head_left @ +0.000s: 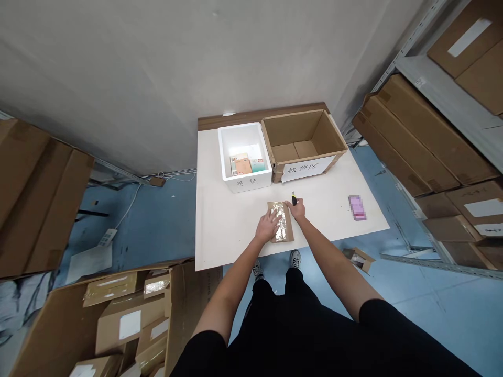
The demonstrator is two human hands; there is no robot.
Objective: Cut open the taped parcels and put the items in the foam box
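On the white tabletop (220, 230) lies a small flat cardboard package (283, 222) with shiny clear tape across its top. My left hand (268, 226) rests on the package's left side, fingers stretched out over the tape. My right hand (297, 209) is closed around a black and yellow utility knife (294, 199), just beside the package's upper right edge. The knife points away from me, toward the boxes behind. Whether my right fingers touch the package I cannot tell.
Behind the package stand a white foam box (248, 184) holding several small boxes and an open cardboard box (308, 170) with a paper label. A blurred pinkish item (357, 208) lies at right. A large carton (55, 324) of parcels is at lower left; shelves (440, 99) stand right.
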